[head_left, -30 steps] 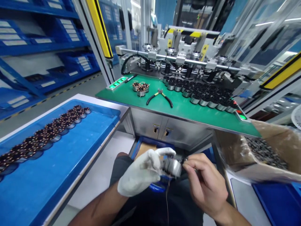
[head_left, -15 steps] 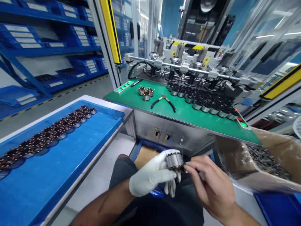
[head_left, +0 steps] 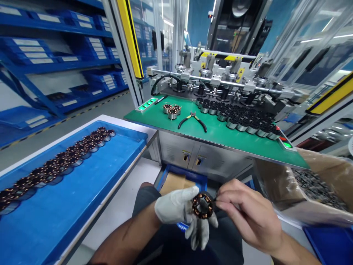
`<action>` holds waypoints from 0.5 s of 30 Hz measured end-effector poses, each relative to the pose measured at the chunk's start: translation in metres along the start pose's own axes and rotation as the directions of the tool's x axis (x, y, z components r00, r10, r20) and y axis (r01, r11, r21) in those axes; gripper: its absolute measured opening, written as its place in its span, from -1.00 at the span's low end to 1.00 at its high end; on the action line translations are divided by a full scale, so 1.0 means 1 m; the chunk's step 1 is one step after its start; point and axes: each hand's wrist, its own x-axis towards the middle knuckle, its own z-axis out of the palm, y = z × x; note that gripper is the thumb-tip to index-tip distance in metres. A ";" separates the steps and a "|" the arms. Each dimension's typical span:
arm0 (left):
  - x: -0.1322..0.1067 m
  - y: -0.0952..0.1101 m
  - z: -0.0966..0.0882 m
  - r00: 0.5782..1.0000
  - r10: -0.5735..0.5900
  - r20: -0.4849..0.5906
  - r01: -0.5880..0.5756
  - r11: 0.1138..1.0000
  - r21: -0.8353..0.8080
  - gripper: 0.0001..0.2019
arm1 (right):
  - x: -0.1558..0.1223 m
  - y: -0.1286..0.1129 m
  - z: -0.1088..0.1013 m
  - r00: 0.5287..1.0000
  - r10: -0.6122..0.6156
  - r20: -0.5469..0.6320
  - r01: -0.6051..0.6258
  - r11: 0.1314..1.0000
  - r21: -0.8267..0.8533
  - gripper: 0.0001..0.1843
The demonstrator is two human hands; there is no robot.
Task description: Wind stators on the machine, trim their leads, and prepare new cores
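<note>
My left hand (head_left: 182, 213), in a white glove, grips a round stator (head_left: 203, 206) with copper windings, its open face turned up toward me. My bare right hand (head_left: 248, 217) pinches at the stator's right edge with thumb and forefinger, apparently on a thin wire that is too fine to make out. Both hands are held low, in front of my lap, below the green bench.
A blue tray (head_left: 91, 176) at left carries a long row of wound stators (head_left: 63, 162). The green bench (head_left: 220, 132) holds pliers (head_left: 192, 120), three wound stators (head_left: 171, 109) and several dark unwound ones (head_left: 239, 119). A lined cardboard box (head_left: 311, 184) of parts stands at right.
The left hand has turned the stator from side-on to face-up, and both hands have sunk slightly. The right fingers stay pinched at its edge. The view has shifted a little.
</note>
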 end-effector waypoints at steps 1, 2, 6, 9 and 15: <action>-0.001 0.000 0.002 1.000 0.026 -0.005 -0.025 0.999 0.024 -0.30 | 0.000 0.000 0.000 1.000 0.011 -0.018 -0.012 1.000 -0.019 -0.85; -0.002 0.001 0.005 0.995 0.086 -0.053 -0.084 0.995 0.045 -0.36 | 0.000 0.000 0.000 0.999 0.031 -0.043 -0.033 0.999 -0.043 -0.86; 0.000 0.006 0.024 0.832 0.363 -0.419 -0.343 0.931 0.125 -0.41 | -0.001 -0.001 0.004 0.975 0.163 -0.154 -0.181 0.977 -0.112 -0.88; 0.000 0.003 0.030 0.640 0.527 -0.559 -0.456 0.846 0.276 -0.37 | 0.000 0.000 0.008 0.949 0.255 -0.184 -0.275 0.957 -0.095 -0.84; -0.015 -0.006 0.017 0.629 0.718 -0.299 -0.261 0.557 0.789 -0.54 | 0.007 0.003 0.007 0.957 0.272 -0.106 -0.271 0.962 0.019 -0.79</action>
